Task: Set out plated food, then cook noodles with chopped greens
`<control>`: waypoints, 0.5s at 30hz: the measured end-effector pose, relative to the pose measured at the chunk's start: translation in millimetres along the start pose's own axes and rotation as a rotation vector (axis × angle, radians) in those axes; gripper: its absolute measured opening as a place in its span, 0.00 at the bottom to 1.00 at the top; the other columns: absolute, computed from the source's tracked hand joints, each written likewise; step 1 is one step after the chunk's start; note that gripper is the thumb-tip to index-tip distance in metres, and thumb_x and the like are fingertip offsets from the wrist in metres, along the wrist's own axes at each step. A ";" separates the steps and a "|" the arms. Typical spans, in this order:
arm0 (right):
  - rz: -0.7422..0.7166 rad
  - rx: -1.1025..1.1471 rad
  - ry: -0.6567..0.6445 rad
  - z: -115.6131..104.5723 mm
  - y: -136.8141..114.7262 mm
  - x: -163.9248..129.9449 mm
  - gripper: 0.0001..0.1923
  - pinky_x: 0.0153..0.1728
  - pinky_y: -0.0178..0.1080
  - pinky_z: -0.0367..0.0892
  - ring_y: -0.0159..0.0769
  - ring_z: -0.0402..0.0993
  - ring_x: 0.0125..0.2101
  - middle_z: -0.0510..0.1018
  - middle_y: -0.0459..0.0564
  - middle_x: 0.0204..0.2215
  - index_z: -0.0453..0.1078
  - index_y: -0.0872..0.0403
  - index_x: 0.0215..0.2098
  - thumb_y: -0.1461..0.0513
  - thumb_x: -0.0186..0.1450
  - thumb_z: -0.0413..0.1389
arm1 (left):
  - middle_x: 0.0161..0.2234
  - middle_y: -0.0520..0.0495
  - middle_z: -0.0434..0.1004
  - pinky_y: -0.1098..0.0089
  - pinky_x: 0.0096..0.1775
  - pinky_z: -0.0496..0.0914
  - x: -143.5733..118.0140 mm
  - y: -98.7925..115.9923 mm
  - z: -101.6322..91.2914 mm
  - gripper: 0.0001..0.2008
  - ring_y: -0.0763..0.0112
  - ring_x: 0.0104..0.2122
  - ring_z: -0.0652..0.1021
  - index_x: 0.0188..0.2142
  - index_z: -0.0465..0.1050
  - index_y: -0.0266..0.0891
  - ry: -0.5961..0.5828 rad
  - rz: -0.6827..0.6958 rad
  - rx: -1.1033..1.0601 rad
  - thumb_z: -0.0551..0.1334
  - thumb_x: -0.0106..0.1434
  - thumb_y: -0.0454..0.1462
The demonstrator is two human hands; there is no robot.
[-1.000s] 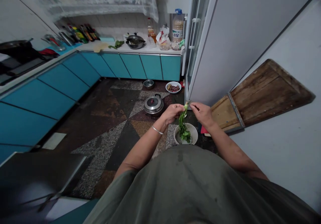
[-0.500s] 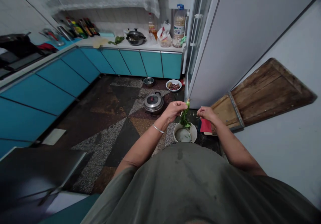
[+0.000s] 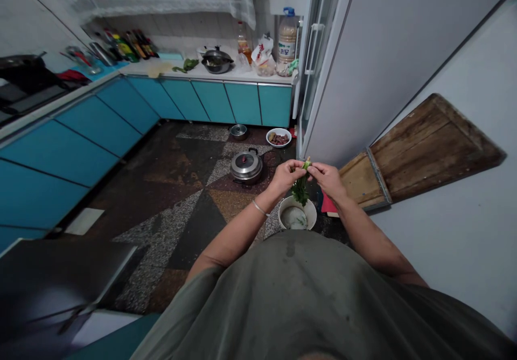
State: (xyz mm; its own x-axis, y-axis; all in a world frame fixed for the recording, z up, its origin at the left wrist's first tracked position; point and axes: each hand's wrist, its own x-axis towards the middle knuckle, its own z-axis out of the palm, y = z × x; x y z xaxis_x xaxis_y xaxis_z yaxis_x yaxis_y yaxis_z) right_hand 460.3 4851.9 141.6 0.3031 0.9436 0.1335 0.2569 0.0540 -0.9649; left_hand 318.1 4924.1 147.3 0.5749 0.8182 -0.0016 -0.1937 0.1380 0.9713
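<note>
A bunch of leafy greens [image 3: 301, 188] hangs by its stem between both hands. My left hand [image 3: 286, 175] grips the stem from the left, a thin bracelet on its wrist. My right hand [image 3: 328, 178] pinches the pale stem top from the right, touching the left hand's fingers. Directly below the leaves a white bowl [image 3: 309, 213] stands on the floor with a few green scraps inside. My grey-green shirt fills the lower view.
A lidded steel pot [image 3: 246, 166] stands on the patterned floor left of my hands, with a small pot [image 3: 238, 131] and a bowl of food [image 3: 278, 138] farther back. Wooden boards [image 3: 420, 150] lean on the right wall beside a red item [image 3: 328, 203]. Teal cabinets [image 3: 92, 139] line the left and back.
My right hand moved away from the greens, then came back to the stem top. The hanging bunch is shorter and sits higher above the bowl than a second ago.
</note>
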 end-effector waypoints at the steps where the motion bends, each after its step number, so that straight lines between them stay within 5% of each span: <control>1: -0.004 0.003 0.024 2.1 0.5 0.7 0.24 0.27 0.34 0.64 0.32 0.68 0.23 0.74 0.45 0.21 0.78 0.57 0.38 0.45 0.59 0.59 | 0.23 0.55 0.70 0.75 0.27 0.59 0.5 -1.7 -2.0 0.17 0.80 0.23 0.66 0.30 0.74 0.34 0.007 0.013 0.034 0.75 0.45 0.42; 7: -0.009 0.112 0.105 10.7 1.7 3.1 0.24 0.31 0.36 0.66 0.31 0.69 0.26 0.77 0.46 0.29 0.75 0.54 0.37 0.44 0.53 0.63 | 0.24 0.54 0.71 0.75 0.29 0.60 0.1 -7.6 -12.1 0.16 0.79 0.25 0.67 0.29 0.74 0.34 0.007 0.081 0.194 0.73 0.49 0.44; 15: 0.080 0.223 0.034 15.0 -9.0 3.2 0.24 0.28 0.33 0.60 0.28 0.62 0.24 0.71 0.42 0.23 0.71 0.54 0.29 0.44 0.50 0.66 | 0.25 0.51 0.75 0.74 0.31 0.64 -5.3 1.9 -20.2 0.08 0.76 0.26 0.71 0.28 0.75 0.35 -0.004 0.216 0.388 0.65 0.58 0.39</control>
State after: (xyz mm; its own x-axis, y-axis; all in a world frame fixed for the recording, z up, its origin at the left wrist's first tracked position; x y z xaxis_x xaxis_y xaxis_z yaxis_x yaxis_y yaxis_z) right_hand 445.1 4859.4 147.3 0.3463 0.9363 0.0586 0.0225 0.0541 -0.9983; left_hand 298.6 4931.3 144.4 0.5569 0.8031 0.2117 0.0025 -0.2566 0.9665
